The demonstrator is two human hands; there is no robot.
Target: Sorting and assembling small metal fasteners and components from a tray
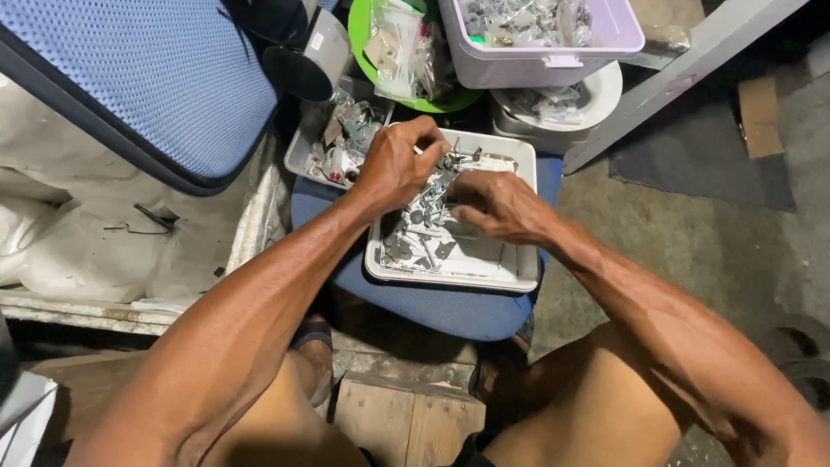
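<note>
Sitting low and looking down at two bare arms reaching forward over the knees. Left hand (393,164) hovering over the far left corner of a white tray (510,268), fingers (424,137) curled in tight and pinching what looks like a small metal piece, too small to tell for sure. Right hand (497,206) resting inside the same tray, fingers bent down into a pile of small grey metal parts (424,229), touching them, but cannot tell whether gripping one or just pressing. Metal parts lying mostly in the left half of the tray, with the right half nearly bare. Tray sitting on a round blue cushion (450,311), like a stool seat, between the knees. Just behind the tray, a grey tray (303,156) holding more small bits and scraps. Further back, a green bowl (359,39) holding little clear bags, a pale purple box (553,52) full of shiny pieces, and a white bowl (605,95) under that box. Off to the left, a blue mesh chair back (156,78) leaning over a dirty white sheet (86,242). Grey concrete floor (692,251) showing on the right.
</note>
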